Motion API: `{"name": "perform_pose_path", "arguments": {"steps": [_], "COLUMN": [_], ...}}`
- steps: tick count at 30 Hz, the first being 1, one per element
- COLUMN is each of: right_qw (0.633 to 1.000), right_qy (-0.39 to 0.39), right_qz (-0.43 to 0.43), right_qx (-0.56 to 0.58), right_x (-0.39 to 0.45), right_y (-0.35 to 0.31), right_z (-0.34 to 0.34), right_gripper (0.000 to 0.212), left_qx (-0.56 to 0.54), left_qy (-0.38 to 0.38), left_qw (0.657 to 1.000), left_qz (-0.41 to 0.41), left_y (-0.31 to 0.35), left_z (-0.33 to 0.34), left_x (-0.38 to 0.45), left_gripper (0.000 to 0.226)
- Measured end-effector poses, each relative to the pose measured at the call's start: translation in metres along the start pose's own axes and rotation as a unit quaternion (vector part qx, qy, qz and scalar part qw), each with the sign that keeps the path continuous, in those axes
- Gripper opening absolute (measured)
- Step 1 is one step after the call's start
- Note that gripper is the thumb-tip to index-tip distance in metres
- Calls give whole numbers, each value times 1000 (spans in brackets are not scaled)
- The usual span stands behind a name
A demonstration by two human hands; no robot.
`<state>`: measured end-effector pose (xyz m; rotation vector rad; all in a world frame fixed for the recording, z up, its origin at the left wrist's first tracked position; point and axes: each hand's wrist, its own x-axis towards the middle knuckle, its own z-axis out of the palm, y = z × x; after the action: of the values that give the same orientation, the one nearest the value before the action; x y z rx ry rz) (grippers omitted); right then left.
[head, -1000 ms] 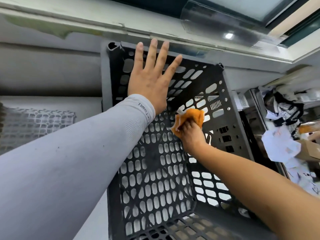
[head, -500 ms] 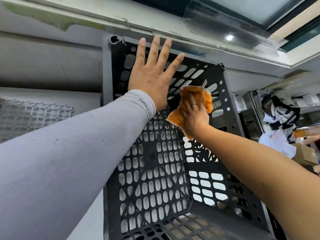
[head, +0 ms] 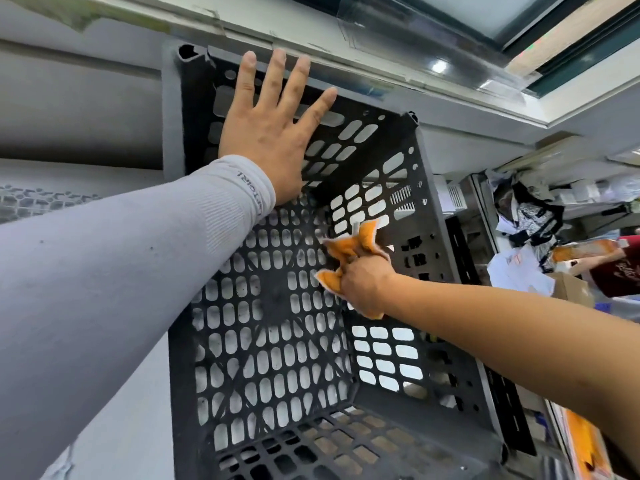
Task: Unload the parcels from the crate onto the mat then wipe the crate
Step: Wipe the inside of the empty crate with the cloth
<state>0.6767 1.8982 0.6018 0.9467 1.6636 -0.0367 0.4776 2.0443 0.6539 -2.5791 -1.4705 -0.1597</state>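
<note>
Crate (head: 277, 358), emptied & tipped on its side, is wiped inside by right hand (head: 367, 285) w/ fingers bunched round orange cloth (head: 349, 251), and is steadied farther up by flat, spread-fingered left hand (head: 273, 133), so cloth could snag in slots if dragged hard.

I seem to be in a storeroom or a shop's back room; right of the black perforated crate (head: 346, 358) I see crowded shelves (head: 585, 192) of white packets; below them loose papers (head: 519, 271) and a cardboard box (head: 571, 289); above the crate, a window frame (head: 398, 74) with clear sheeting.
</note>
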Motion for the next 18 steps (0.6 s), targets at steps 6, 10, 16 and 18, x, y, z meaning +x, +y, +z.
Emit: {"name": "perform_pose_path", "arguments": {"steps": [6, 10, 16, 18], "right_qw": [995, 996, 989, 982], "right_qy": [-66, -48, 26, 51], "right_qz": [-52, 9, 142, 179], "right_qx": [-46, -68, -35, -34], "right_x": [-21, -13, 32, 41], "right_y": [-35, -16, 45, 65], "right_z": [50, 25, -20, -36], "right_gripper": [75, 78, 79, 76], "left_qx": [0, 5, 2, -2], "left_qy": [1, 2, 8, 9], "left_qw": [1000, 1000, 1000, 1000], "left_qz": [-2, -2, -3, -2], "left_y": [1, 0, 1, 2], "left_z": [0, 1, 3, 2], "left_x": [0, 0, -1, -1], "left_gripper": [100, 100, 98, 98]}}
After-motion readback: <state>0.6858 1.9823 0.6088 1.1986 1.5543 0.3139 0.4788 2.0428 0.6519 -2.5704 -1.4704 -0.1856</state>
